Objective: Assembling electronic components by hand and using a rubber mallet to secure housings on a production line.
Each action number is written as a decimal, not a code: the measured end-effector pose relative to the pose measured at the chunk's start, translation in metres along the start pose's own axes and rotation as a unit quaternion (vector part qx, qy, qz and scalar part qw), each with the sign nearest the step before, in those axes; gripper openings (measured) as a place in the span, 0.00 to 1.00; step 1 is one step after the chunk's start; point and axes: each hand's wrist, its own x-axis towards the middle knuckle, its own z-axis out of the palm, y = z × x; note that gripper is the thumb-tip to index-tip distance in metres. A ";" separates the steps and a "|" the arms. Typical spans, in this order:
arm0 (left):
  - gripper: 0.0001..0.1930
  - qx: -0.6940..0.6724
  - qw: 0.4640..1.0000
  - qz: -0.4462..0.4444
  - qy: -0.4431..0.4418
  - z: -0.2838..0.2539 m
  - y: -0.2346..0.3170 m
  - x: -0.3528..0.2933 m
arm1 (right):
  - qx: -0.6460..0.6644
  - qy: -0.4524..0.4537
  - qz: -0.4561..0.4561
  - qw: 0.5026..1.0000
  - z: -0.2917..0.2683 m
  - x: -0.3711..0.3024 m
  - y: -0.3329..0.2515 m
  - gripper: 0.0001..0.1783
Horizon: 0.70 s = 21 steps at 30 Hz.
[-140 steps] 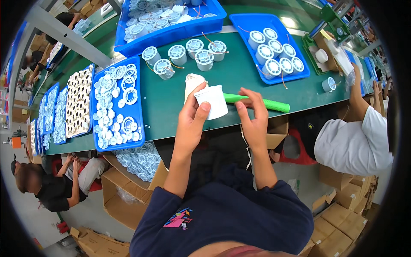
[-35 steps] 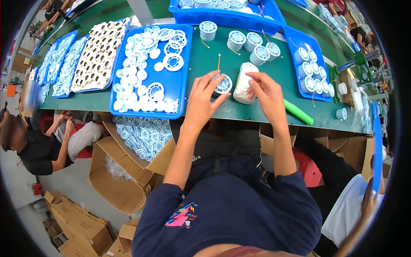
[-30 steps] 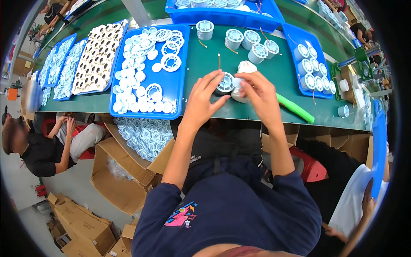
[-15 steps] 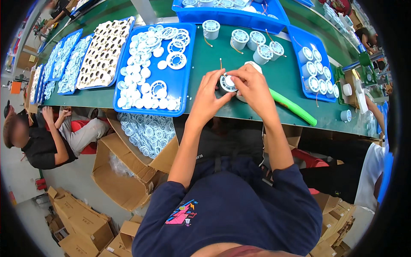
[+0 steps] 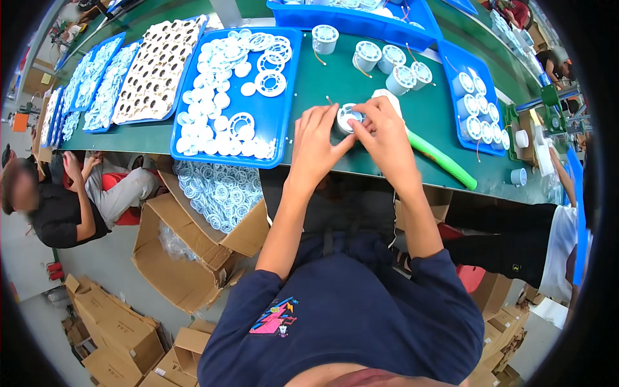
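Near the front edge of the green table stands a round, light-coloured cylindrical housing with a slotted top and a thin wire. My left hand is closed round its left side. My right hand has thumb and fingertips pinched together on the top of the housing; anything small between them is hidden. Just right of it lies a mallet with a bright green ribbed handle, its white head partly behind my right hand. Several similar housings with wires stand upright farther back.
A blue tray at left holds white discs and rings. Another blue tray at right holds more housings; a blue bin stands at the back. Below the table is a cardboard box of slotted rings. A seated person works at left.
The whole view has shifted slightly. My left fingertips have come off the top of the housing and sit at its side, uncovering more of it. The right fingers stay on the top.
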 end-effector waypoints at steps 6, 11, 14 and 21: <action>0.37 -0.006 1.000 -0.025 0.000 -0.001 0.007 0.000 | 0.033 0.045 0.025 0.998 0.008 0.000 0.004 0.09; 0.37 -0.132 0.990 -0.038 0.014 0.008 0.012 -0.002 | 0.002 0.024 -0.004 1.000 0.004 -0.004 -0.001 0.11; 0.35 -0.154 0.986 -0.070 0.009 0.009 0.013 -0.002 | -0.008 -0.005 0.003 1.000 0.001 0.001 -0.004 0.12; 0.33 -0.139 0.989 -0.030 0.033 0.013 0.005 -0.006 | -0.094 -0.056 -0.210 0.972 0.032 0.066 -0.029 0.15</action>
